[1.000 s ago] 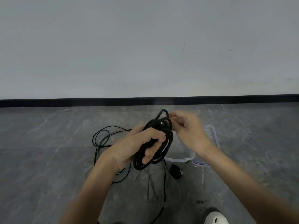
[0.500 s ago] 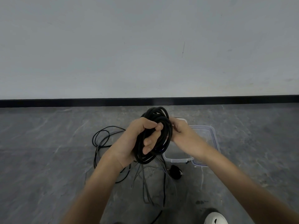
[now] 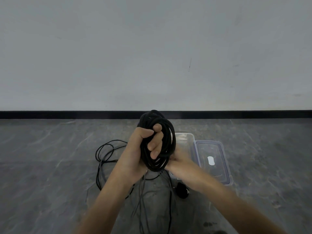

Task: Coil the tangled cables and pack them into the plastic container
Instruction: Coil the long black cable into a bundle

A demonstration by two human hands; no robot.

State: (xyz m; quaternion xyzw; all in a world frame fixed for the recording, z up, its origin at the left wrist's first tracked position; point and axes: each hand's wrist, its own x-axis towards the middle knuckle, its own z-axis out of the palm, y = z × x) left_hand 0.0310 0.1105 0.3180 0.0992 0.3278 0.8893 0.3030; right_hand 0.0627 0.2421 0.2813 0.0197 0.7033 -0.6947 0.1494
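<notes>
A thick black cable coil (image 3: 166,132) is held upright in front of me. My left hand (image 3: 136,149) grips it, with fingers curled through the loops. My right hand (image 3: 177,157) sits low behind the coil's right side and is mostly hidden, so its fingers cannot be made out. Loose strands hang from the coil down to the floor. A clear plastic container (image 3: 184,141) stands open on the floor just behind my hands. Its clear lid (image 3: 212,159) with a bluish rim lies beside it on the right.
More thin black cable loops (image 3: 104,154) lie tangled on the grey floor to the left. A black plug (image 3: 182,191) rests on the floor near the container's front. A black skirting strip (image 3: 67,114) runs along the wall behind.
My left hand has lifted the coil higher and turned it more upright. My right hand has dropped from the coil's top right to behind its lower right side.
</notes>
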